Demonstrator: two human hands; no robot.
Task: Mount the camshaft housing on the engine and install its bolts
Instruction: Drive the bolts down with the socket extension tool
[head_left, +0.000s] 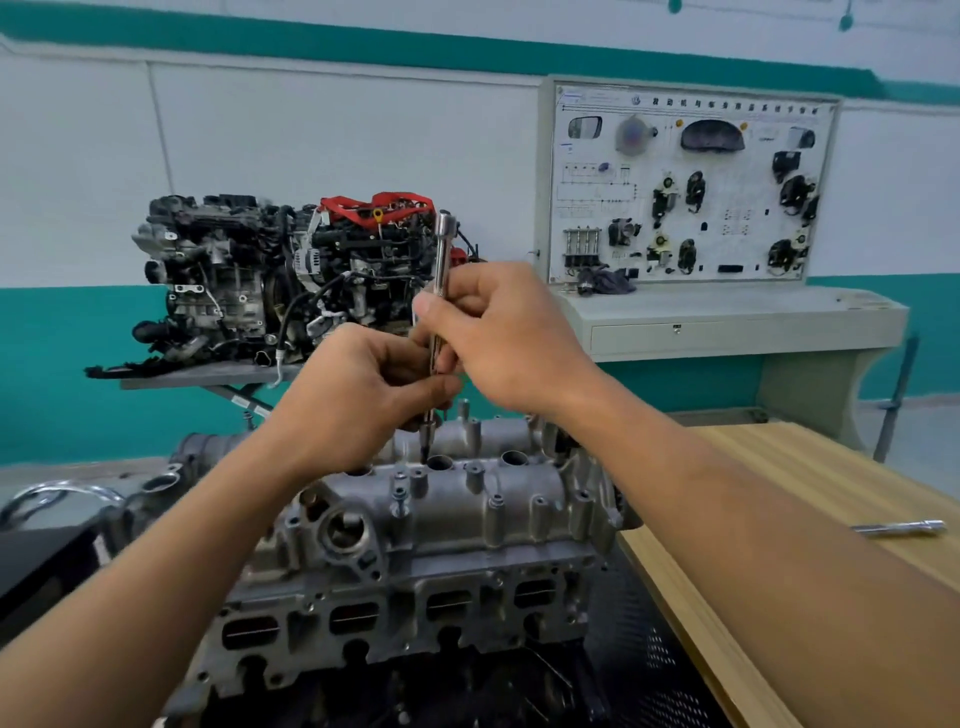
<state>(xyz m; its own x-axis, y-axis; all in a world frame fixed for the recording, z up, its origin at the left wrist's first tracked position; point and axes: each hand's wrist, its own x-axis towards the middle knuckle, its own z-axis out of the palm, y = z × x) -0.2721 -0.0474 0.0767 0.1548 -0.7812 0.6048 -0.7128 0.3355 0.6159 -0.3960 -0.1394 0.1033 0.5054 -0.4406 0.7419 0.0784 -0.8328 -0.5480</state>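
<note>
Now left hand (363, 387) and right hand (501, 338), fingers (470, 291) tight around upright extension bar (441, 260).

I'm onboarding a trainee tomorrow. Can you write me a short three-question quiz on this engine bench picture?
1. True or false: the left hand and the right hand both hold the upright socket driver over the camshaft housing.
2. Which hand grips the socket driver higher up? A) left hand B) right hand
3. Fill in: a spare metal bar lies on the wooden ____.

Key: 1 true; 2 B; 3 table.
</note>
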